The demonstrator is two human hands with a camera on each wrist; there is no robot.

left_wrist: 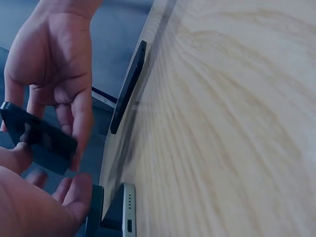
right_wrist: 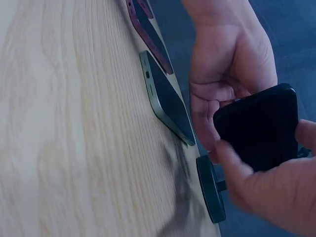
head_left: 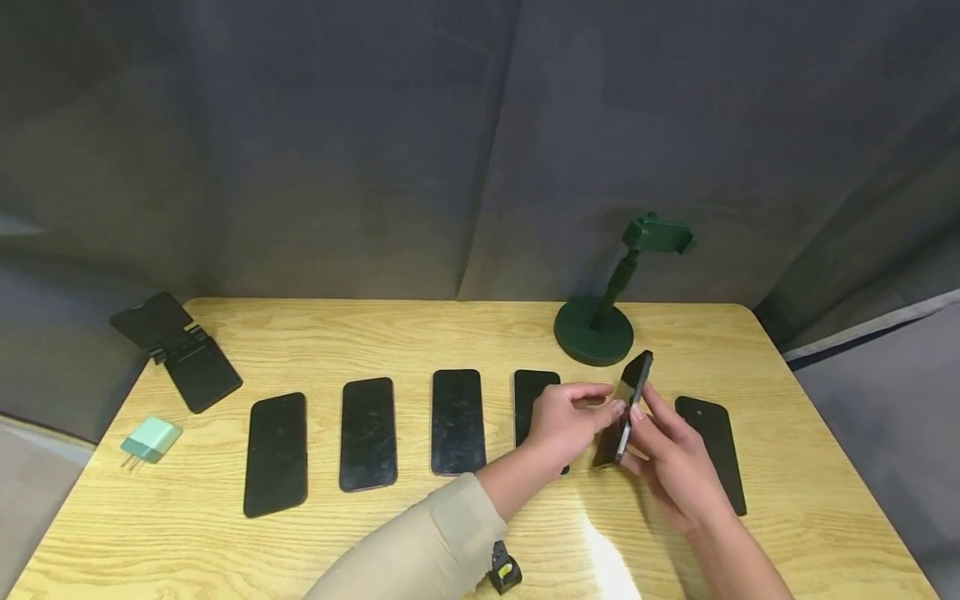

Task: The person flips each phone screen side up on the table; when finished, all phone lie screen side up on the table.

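A dark phone (head_left: 635, 379) is held up off the table, tilted on its long edge. My right hand (head_left: 678, 475) grips it, thumb on one side and fingers on the other; the right wrist view shows its dark face (right_wrist: 261, 128). From the left, my left hand (head_left: 562, 421) reaches its thumb onto the face of the phone (left_wrist: 54, 143), its other fingers apart and partly blurred. Under my left hand lies another phone (head_left: 530, 390), partly covered. One more dark phone (head_left: 716, 454) lies beyond my right hand.
More phones lie in a row: one (head_left: 457, 421), one (head_left: 367, 433) and one (head_left: 275, 454). A green phone stand (head_left: 594, 332) rises behind the hands. On the left are a black folding stand (head_left: 202, 371) and a light green charger (head_left: 152, 437). A small black item (head_left: 506, 571) lies by my left sleeve.
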